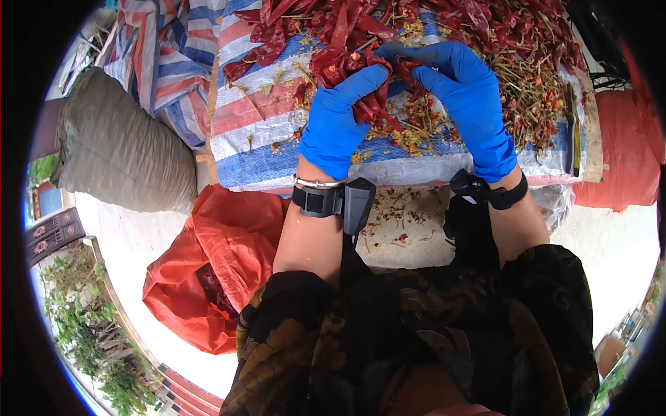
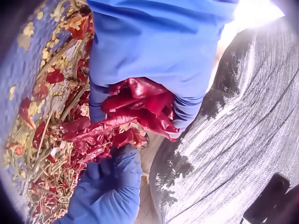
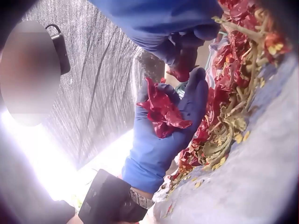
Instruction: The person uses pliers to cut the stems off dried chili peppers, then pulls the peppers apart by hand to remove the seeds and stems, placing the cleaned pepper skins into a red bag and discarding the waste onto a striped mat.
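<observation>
My left hand (image 1: pixel 338 125), in a blue glove, grips a bunch of dried red chili peppers (image 1: pixel 347 69) above the striped sheet. The left wrist view shows the crumpled, shiny chilies (image 2: pixel 140 105) between its gloved fingers. Close beside it, my right hand (image 1: pixel 472 93), also gloved in blue, pinches a dried red chili (image 3: pixel 183 65) by the fingertips. Seen from the right wrist, the left hand (image 3: pixel 156 149) carries its chilies (image 3: pixel 163 112) across the palm, just below the right fingertips. Loose stems and yellow seeds (image 1: pixel 416 132) lie under the hands.
A heap of red chilies (image 1: pixel 499 28) covers the far side of the striped sheet (image 1: pixel 243 149). Stalks (image 1: pixel 527 97) are piled at the right, by a yellow-edged tool (image 1: pixel 576 145). An open red sack (image 1: pixel 229 243) and a full pale sack (image 1: pixel 125 145) stand at the left.
</observation>
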Available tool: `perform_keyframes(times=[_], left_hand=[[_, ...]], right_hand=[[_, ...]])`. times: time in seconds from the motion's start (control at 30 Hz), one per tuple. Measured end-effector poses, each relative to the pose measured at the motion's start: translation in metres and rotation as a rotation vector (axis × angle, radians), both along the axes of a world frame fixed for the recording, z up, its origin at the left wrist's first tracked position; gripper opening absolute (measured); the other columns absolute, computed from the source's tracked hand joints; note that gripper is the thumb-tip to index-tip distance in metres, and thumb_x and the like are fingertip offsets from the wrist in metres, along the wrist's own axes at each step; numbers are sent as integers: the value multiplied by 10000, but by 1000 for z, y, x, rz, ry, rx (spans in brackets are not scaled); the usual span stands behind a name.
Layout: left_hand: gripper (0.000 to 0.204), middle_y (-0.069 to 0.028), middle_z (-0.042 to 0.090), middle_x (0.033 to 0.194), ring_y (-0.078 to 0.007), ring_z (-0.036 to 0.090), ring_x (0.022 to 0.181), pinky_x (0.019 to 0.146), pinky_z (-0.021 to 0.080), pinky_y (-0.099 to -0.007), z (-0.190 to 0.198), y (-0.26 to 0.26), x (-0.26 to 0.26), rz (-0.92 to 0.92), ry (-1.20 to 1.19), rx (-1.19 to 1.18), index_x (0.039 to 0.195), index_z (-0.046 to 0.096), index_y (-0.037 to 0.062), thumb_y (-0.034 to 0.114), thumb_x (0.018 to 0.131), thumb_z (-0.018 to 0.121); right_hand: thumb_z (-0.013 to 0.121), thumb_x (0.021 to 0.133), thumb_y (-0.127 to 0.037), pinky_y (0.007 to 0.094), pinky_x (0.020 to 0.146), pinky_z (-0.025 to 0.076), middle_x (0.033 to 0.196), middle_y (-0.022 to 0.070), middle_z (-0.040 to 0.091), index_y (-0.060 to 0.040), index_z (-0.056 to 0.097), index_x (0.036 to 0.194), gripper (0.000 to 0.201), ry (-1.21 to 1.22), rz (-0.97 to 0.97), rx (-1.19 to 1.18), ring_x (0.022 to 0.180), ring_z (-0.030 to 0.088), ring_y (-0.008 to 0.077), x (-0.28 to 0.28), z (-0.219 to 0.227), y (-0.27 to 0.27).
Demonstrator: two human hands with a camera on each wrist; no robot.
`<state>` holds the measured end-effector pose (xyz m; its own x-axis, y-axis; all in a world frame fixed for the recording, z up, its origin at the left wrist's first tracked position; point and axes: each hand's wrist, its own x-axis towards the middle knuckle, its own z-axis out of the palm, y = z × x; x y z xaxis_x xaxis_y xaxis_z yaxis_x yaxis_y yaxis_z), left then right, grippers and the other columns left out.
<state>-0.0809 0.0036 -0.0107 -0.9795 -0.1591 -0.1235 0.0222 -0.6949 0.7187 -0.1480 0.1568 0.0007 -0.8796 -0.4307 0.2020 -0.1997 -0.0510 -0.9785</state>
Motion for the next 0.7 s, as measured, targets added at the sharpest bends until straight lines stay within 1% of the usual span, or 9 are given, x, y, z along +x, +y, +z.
perform_keyframes(times=[0.13, 0.23, 0.3, 0.33, 0.4, 0.43, 0.5, 0.6, 0.7], left_hand=[[264, -91, 607, 975, -205, 588, 904, 831, 481, -358, -4, 3, 2, -12, -18, -112, 1043, 564, 26, 89, 789, 596], [216, -90, 611, 957, -210, 588, 902, 829, 484, -353, -6, -2, 2, 66, 36, -224, 1000, 577, 27, 91, 794, 596], [203, -94, 612, 951, -213, 587, 904, 835, 484, -359, -2, -7, 0, 103, -10, -61, 987, 581, 26, 91, 795, 596], [191, -97, 613, 946, -216, 586, 907, 842, 485, -365, -1, -10, -1, 139, -56, 101, 974, 585, 25, 91, 796, 595], [167, -100, 614, 930, -224, 585, 909, 851, 484, -393, -7, -14, -2, 165, -28, 97, 950, 589, 22, 92, 798, 594], [164, -98, 614, 922, -226, 588, 900, 849, 485, -403, -8, -14, -2, 164, -3, 126, 945, 587, 19, 89, 797, 593], [160, -96, 614, 913, -227, 590, 891, 846, 486, -413, -8, -14, -1, 163, 22, 154, 940, 586, 16, 87, 797, 592], [153, -97, 614, 897, -230, 594, 874, 843, 485, -428, -4, -10, 1, 137, 6, 132, 934, 584, 12, 77, 796, 589], [151, -99, 616, 887, -231, 596, 866, 847, 485, -431, -5, -9, 1, 121, -24, 92, 928, 587, 11, 77, 792, 591]], right_hand=[[603, 791, -29, 223, 728, 452, 855, 25, 625, -32, 592, 996, 205, 22, 86, 83, 806, 572, 89, 1, 5, 6], [602, 783, -25, 225, 729, 449, 927, 44, 604, -75, 586, 1057, 279, 97, 72, 49, 858, 568, 110, -14, 1, 14], [600, 752, -8, 260, 756, 460, 1097, 80, 551, -169, 575, 1116, 398, 390, -113, 374, 922, 564, 184, -22, -1, 18], [600, 752, -8, 260, 756, 460, 1097, 80, 551, -169, 575, 1116, 398, 391, -113, 374, 922, 564, 184, -26, -6, 19], [607, 715, -17, 316, 774, 468, 1233, 109, 464, -247, 564, 1135, 481, 785, -126, 655, 953, 540, 262, -29, -17, 19], [607, 715, -17, 316, 774, 468, 1233, 109, 464, -247, 564, 1135, 481, 785, -126, 655, 953, 540, 262, -27, -20, 19], [583, 704, 16, 334, 823, 454, 1309, 105, 396, -222, 570, 1134, 491, 748, -64, 912, 980, 524, 275, -24, -23, 18], [626, 690, -69, 379, 839, 425, 1228, 69, 485, -249, 573, 1122, 471, 893, -109, 858, 951, 531, 281, -25, -27, 22], [633, 683, -73, 387, 850, 404, 1181, 53, 525, -223, 593, 1090, 436, 849, -41, 802, 936, 528, 278, -27, -29, 26]])
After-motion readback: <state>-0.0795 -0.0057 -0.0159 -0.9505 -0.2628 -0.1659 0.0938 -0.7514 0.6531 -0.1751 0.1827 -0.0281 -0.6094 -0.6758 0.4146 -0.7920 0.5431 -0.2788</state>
